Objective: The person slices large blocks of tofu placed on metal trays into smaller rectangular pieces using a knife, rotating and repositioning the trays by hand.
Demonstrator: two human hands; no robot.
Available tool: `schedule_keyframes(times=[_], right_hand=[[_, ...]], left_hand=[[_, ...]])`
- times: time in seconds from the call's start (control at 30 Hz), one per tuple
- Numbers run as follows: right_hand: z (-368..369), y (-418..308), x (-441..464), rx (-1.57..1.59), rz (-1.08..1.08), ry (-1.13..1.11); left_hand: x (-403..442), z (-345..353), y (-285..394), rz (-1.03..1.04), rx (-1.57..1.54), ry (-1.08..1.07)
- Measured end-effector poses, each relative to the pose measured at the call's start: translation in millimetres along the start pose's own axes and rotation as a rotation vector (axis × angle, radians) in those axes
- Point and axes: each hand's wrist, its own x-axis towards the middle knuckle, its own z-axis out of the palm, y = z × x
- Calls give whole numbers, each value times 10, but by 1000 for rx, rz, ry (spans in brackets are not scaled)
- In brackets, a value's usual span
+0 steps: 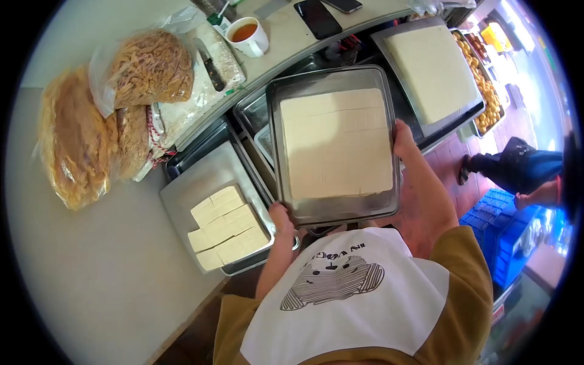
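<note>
Between my two hands is a metal tray [340, 214] bearing a large slab of tofu [337, 146] scored with cut lines. My left hand [281, 219] grips the tray at its near left corner, fingers hidden beneath the rim. On the opposite side, my right hand [404, 139] holds the tray's right edge, its fingers partly under it. Left of the tray, cut tofu blocks [225, 228] lie on a metal sheet [188, 182]. To the right, an uncut pale slab [432, 70] rests on another metal tray [389, 45].
Along the counter stand bags of shredded food [152, 67], a knife [210, 67], a cup of tea [246, 38] and a phone [317, 18]. A blue crate [496, 231] sits on the floor at right, beside another person's leg [499, 167]. Brown pieces fill a tray [485, 91].
</note>
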Motion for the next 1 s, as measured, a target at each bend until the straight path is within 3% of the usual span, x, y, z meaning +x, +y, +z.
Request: schedule_keyframes(times=[0.07, 0.13, 0.27, 0.37, 0.47, 0.5, 0.57, 0.6, 0.63, 0.7, 0.73, 0.8, 0.87, 0.9, 1.0], right_hand=[[234, -146, 256, -81, 27, -34], [525, -218, 314, -185, 68, -10], [1027, -251, 448, -374, 158, 26], [1001, -27, 768, -444, 155, 26], [682, 241, 1329, -663, 89, -6], [1091, 66, 609, -825, -41, 63], [1057, 148, 704, -1213, -412, 143], [1012, 32, 732, -1274, -445, 104], [969, -85, 757, -1332, -481, 66], [1188, -300, 397, -779, -273, 103], [1141, -308, 319, -881, -482, 141], [1085, -305, 197, -1076, -899, 199], [1045, -143, -9, -1153, -926, 280], [1075, -9, -108, -1187, -941, 307], [1356, 393, -529, -1215, -1059, 152]], left_hand=[[-256, 16, -274, 108, 244, -24], [-421, -11, -682, 350, 360, -124], [-589, -84, -974, 444, 917, -446], [-547, -45, -1112, -4, 404, -272], [-317, -23, -1409, -499, -406, 1], [-294, -52, -1404, -479, -384, -8], [-258, -84, -1485, -226, -122, -51], [-226, -86, -1534, -95, 5, -88], [-182, -94, -1574, -238, -82, -113], [-127, -88, -1534, -534, -247, -125], [-236, -1, -1155, -671, -425, -85], [-192, 20, -1121, -734, -420, -141], [-89, 7, -1122, -758, -386, -192], [-201, 11, -794, -751, -354, -156], [-276, 35, -606, -763, -505, -134]])
